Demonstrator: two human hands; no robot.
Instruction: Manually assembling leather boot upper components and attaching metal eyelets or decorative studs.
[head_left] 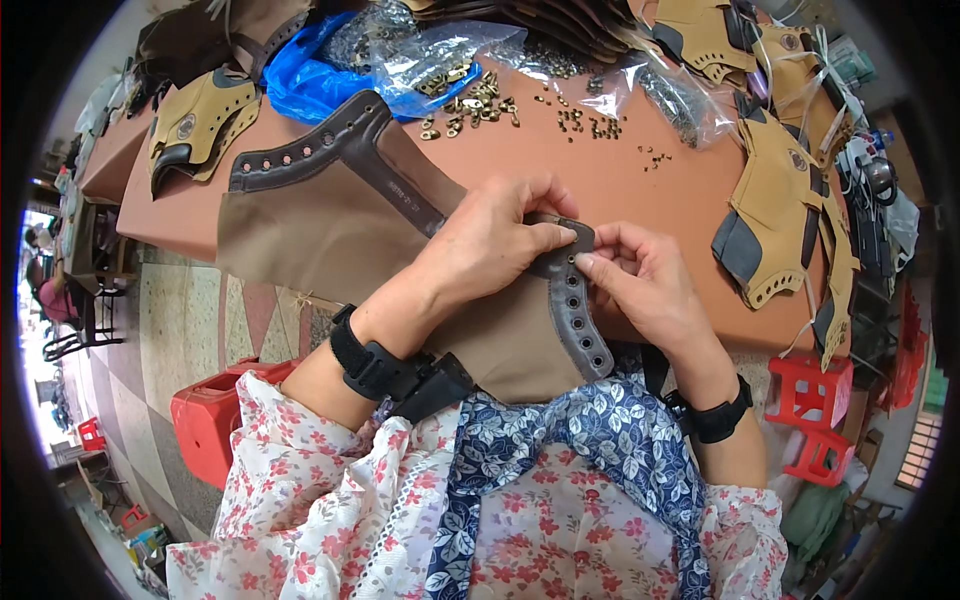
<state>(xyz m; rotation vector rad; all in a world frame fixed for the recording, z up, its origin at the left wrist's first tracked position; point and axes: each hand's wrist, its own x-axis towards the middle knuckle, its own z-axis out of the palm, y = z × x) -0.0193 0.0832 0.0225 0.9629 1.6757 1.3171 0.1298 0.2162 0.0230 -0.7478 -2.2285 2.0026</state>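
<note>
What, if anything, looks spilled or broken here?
Little brass-coloured bits lie scattered on the table near the blue bag, so they look spilled, though maybe that's on purpose. I see no damage on the brown piece in the left hand and right hand.

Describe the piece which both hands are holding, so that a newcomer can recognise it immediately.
Find the orange-brown table and come to its near edge, where the left hand and right hand pinch one piece. Its plain panel is dull brown, edged by a dark curved strip with round holes, unlike the tan pieces farther right.
</note>
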